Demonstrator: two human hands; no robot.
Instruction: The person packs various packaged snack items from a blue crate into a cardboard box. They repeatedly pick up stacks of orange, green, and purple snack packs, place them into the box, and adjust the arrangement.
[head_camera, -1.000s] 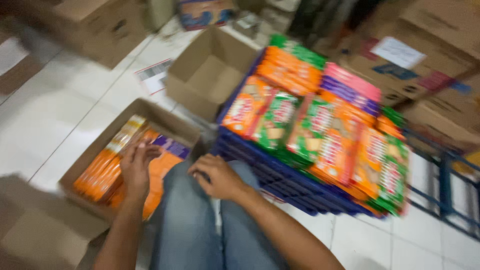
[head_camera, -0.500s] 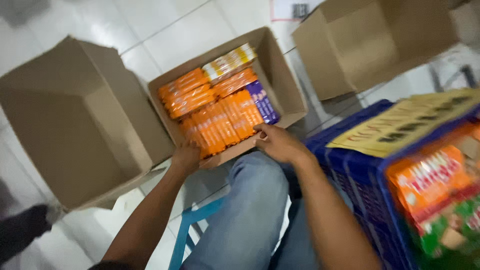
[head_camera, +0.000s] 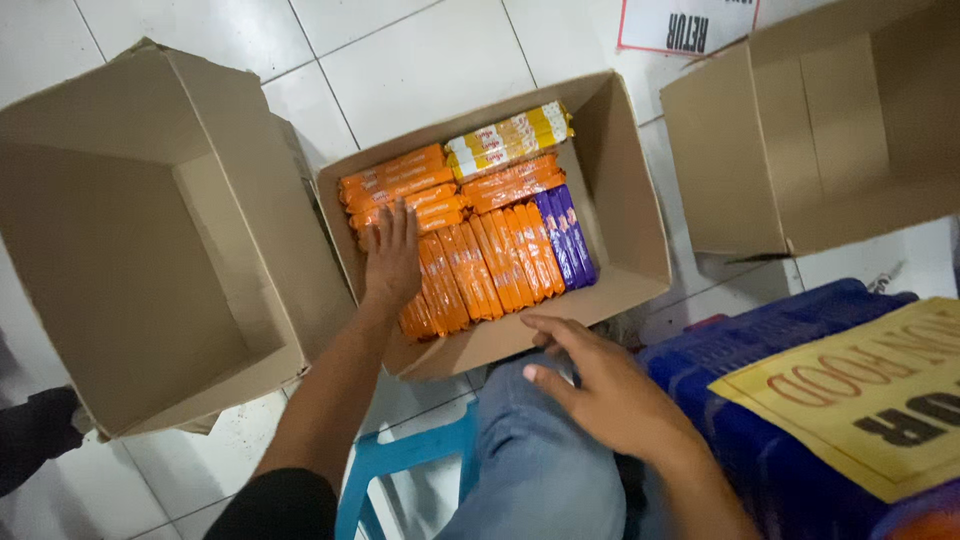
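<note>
A person's left hand (head_camera: 392, 262) lies flat, fingers spread, on orange biscuit packets (head_camera: 470, 270) filling the open brown cardboard box (head_camera: 630, 215) at 12 o'clock; its right side remains unfilled. The right hand (head_camera: 610, 390) rests open on a denim knee (head_camera: 545, 470), holding nothing.

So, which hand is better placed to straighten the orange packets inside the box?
The left hand, probably: it lies flat on the orange packets inside the open box. The right hand is outside, near its front wall, above the knee.
</note>
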